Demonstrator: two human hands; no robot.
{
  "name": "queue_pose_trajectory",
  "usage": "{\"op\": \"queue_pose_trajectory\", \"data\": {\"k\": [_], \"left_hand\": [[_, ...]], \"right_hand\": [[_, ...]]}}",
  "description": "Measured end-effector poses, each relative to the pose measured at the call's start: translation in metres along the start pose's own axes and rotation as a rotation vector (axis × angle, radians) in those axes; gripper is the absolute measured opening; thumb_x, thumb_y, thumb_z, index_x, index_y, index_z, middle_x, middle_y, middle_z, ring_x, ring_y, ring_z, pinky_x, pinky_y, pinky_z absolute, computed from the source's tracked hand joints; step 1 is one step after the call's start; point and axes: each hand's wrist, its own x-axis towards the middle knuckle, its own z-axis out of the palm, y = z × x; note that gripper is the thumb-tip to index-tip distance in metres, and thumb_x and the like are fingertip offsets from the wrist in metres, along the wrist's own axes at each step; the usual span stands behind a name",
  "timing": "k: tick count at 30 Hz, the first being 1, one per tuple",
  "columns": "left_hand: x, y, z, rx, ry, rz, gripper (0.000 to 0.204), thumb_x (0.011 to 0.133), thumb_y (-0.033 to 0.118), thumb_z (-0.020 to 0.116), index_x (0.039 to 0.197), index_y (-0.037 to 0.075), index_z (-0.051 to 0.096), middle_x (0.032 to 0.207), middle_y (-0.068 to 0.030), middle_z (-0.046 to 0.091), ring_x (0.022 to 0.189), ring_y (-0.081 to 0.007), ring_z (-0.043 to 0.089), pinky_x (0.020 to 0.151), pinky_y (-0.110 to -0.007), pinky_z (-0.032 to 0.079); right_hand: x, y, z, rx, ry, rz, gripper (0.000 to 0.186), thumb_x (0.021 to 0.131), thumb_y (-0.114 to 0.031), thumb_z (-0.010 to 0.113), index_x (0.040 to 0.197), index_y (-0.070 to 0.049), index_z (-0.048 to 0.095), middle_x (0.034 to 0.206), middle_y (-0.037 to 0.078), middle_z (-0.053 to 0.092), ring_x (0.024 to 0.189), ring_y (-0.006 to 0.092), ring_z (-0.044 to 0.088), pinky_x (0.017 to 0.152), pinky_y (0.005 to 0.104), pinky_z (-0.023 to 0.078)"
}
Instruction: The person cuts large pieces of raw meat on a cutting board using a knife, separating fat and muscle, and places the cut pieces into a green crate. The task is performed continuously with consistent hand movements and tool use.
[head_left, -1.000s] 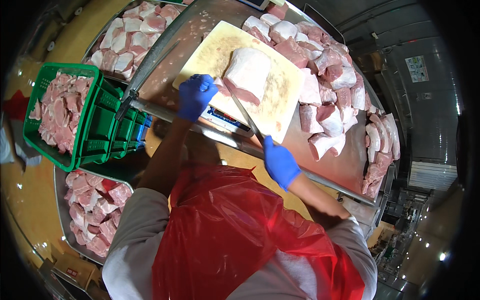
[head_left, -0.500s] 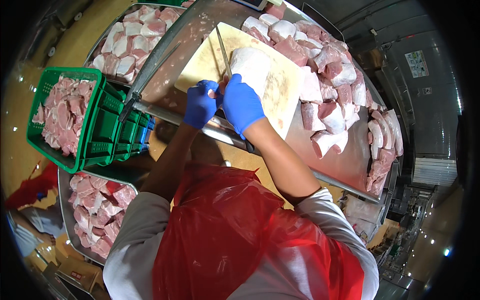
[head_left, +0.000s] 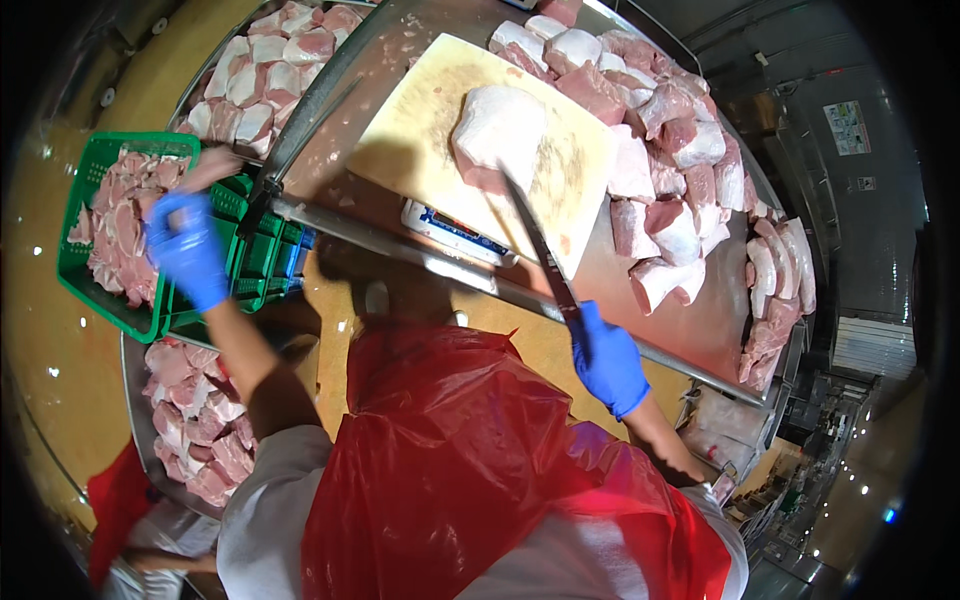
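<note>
My left hand (head_left: 187,250), in a blue glove and smeared by motion, reaches over the near side of a green crate (head_left: 180,147) of meat trimmings (head_left: 125,230). Its thumb and fingers curl into a ring, with a blurred pink strip of meat (head_left: 212,168) at the fingertips. My right hand (head_left: 608,362), also gloved, grips a long knife (head_left: 540,240) by its handle near the table's front edge. The blade points up and left, its tip over the near side of a pale, fat-covered meat block (head_left: 500,125). That block lies alone on the worn cutting board (head_left: 415,120).
Many meat chunks (head_left: 665,140) are heaped right of the board on the metal table (head_left: 700,300). A digital scale (head_left: 455,235) shows under the board's near edge. A sharpening steel (head_left: 262,200) hangs at the table's left corner. Meat-filled bins (head_left: 140,425) stand left; another person's red garment (head_left: 120,510) shows lower left.
My left hand has left the board for the green crate, carrying a piece of meat. My right hand has drawn the knife back toward the table's front edge on the right.
</note>
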Motion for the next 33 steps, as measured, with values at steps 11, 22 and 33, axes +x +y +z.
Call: {"op": "queue_pose_trajectory", "data": {"k": [11,22,33], "left_hand": [[-0.021,0.116,0.128,-0.082,-0.779,0.152,0.073,0.081,0.046,0.073,0.136,0.001,0.054,0.121,-0.0327,0.059,0.115,-0.0419,0.06,0.094,-0.049,0.052],[-0.059,0.18,0.234,-0.046,-1.412,0.601,0.099,0.061,0.026,0.083,0.149,0.014,0.04,0.137,-0.0199,0.051,0.128,-0.0369,0.05,0.106,-0.047,0.044],[-0.127,0.18,0.165,-0.125,-0.753,-0.226,0.018,0.072,0.02,0.076,0.073,0.005,0.066,0.083,-0.0123,0.069,0.076,-0.0312,0.067,0.067,-0.04,0.055]], "right_hand": [[0.055,0.006,0.011,1.244,0.566,0.023,0.019,0.105,-0.018,0.054,0.115,-0.003,0.049,0.083,0.008,0.064,0.064,0.0127,0.061,0.056,0.0278,0.052],[0.057,0.001,-0.007,1.1,0.599,-0.021,0.021,0.106,-0.024,0.052,0.115,-0.005,0.051,0.073,0.005,0.061,0.053,0.0099,0.055,0.047,0.0232,0.045],[0.149,-0.01,0.028,0.253,0.479,-0.228,0.023,0.102,-0.025,0.054,0.108,-0.004,0.049,0.081,0.028,0.066,0.072,0.05,0.063,0.062,0.0563,0.05]]}}
